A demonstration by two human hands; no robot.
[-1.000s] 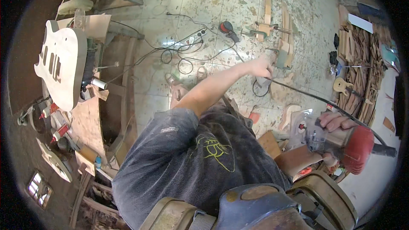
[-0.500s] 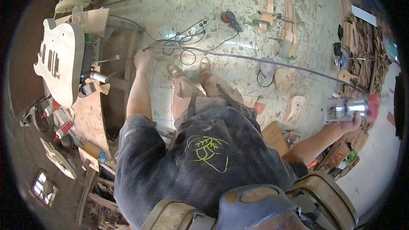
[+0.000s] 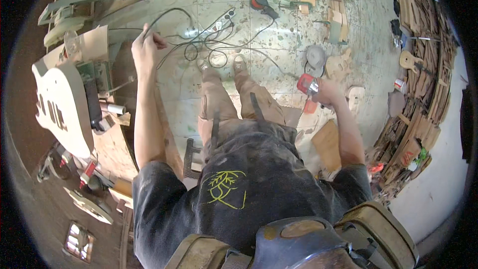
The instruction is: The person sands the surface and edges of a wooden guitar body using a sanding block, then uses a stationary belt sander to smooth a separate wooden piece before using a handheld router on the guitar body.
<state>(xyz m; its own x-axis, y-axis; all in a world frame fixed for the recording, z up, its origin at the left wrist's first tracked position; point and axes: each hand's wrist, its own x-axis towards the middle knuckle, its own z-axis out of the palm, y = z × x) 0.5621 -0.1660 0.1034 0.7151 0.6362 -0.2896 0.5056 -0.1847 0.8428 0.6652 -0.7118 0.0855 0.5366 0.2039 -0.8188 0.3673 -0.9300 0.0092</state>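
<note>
My left hand (image 3: pixel 144 52) is raised at the left with its fingers closed round a black power cable (image 3: pixel 172 11), which arches up and falls to the floor. At the right, my right hand (image 3: pixel 329 92) grips a red and silver trim router (image 3: pixel 307 84) by its body. Part of the router is hidden behind the fingers. A cord runs from its red end toward the tangled cables and power strip (image 3: pixel 219 25) on the floor. A pale wooden guitar body (image 3: pixel 64 112) with cut-out cavities lies on the bench at the left.
A red and black sander (image 3: pixel 261 5) lies on the tiled floor, with clamped wood strips (image 3: pixel 334 5) to its right. Stacked wood offcuts (image 3: pixel 423 84) line the right wall. A guitar-shaped piece (image 3: pixel 338 62) lies near a grey disc (image 3: pixel 315 57). My respirator (image 3: pixel 298 241) fills the lower edge.
My right hand has brought the router in from the far right toward my body. My left hand has risen and moved left with the cable, which now hangs slack in loops.
</note>
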